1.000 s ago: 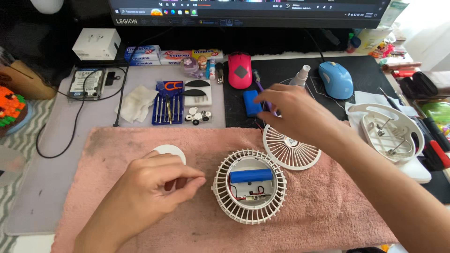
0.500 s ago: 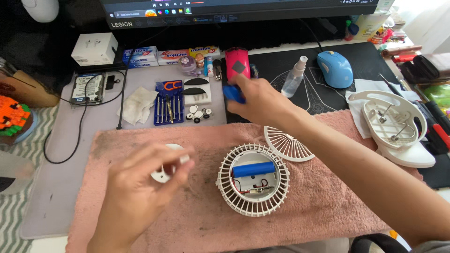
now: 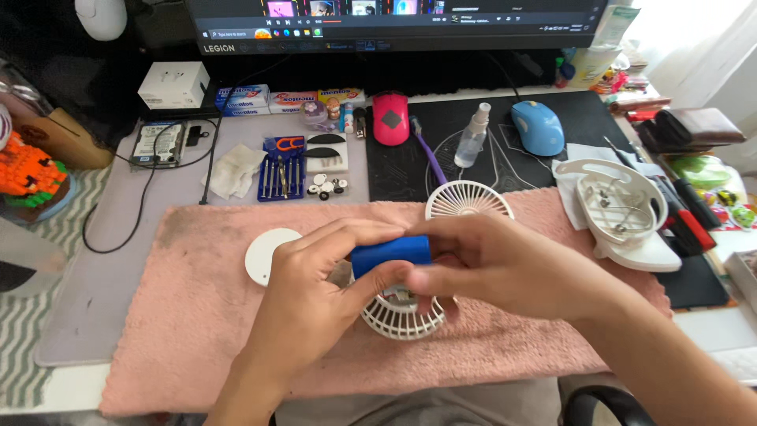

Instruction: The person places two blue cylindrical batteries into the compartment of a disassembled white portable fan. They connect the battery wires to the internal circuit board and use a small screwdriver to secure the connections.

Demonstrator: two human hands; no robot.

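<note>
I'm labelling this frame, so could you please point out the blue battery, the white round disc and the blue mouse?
blue battery [image 3: 392, 254], head view, middle of its exposed side.
white round disc [image 3: 268, 254], head view, flat top left of the hands.
blue mouse [image 3: 537, 126], head view, centre of its back.

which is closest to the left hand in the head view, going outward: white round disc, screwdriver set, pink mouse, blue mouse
From the left hand:
1. White round disc, just to its left on the pink towel.
2. Screwdriver set, beyond the towel, upper left.
3. Pink mouse, farther back, centre.
4. Blue mouse, far back right.
</note>
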